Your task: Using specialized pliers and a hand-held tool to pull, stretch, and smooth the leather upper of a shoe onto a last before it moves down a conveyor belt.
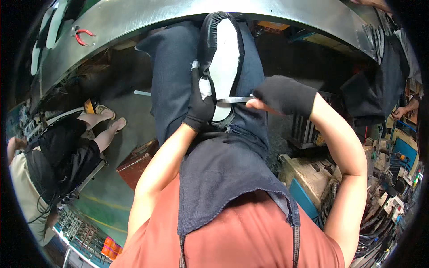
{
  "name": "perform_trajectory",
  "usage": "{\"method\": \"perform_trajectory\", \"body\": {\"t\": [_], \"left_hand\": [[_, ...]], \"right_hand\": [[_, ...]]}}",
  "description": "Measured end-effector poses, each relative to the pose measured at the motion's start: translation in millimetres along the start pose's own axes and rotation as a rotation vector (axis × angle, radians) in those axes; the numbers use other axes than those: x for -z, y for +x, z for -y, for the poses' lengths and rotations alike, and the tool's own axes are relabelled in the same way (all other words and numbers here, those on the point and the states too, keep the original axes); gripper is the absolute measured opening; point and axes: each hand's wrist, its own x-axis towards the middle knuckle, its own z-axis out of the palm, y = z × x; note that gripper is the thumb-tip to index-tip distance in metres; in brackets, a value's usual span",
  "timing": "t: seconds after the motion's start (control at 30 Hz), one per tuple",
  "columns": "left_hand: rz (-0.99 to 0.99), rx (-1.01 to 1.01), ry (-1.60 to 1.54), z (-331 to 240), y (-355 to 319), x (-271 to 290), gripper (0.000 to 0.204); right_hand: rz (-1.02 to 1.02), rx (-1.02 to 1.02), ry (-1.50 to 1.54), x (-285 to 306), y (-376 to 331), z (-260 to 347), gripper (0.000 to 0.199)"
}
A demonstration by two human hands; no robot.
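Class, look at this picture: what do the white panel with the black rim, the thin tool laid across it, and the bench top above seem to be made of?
White panel: matte and flat, perhaps foam or fabric; its black rim looks like stitched leather or vinyl, slightly glossy.
Thin tool: pale, shiny blade held by the right hand, probably steel.
Bench top: grey, brushed sheen with reflections, likely sheet metal.
Left hand: in a black knit glove.

Matt white insole (225,53) (black-rimmed), shiny metal blade (237,99), brushed steel tabletop (187,13).

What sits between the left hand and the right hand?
In the head view, a thin metal blade spans the gap from the gloved right hand to the left hand, across the white shoe insole.
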Motion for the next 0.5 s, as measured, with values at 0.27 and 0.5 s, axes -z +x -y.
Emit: {"method": "perform_trajectory", "body": {"t": [0.27,0.5], "left_hand": [[-0.087,-0.309,0.373,19.4,21.4,19.7,0.076],[0.056,-0.352,0.472,-17.0,22.7,54.9,0.053]], "right_hand": [[0.010,-0.026,-0.089,9.5,-16.8,89.8,0.044],[-0.365,-0.070,0.382,-62.7,6.0,14.7,0.045]]}}
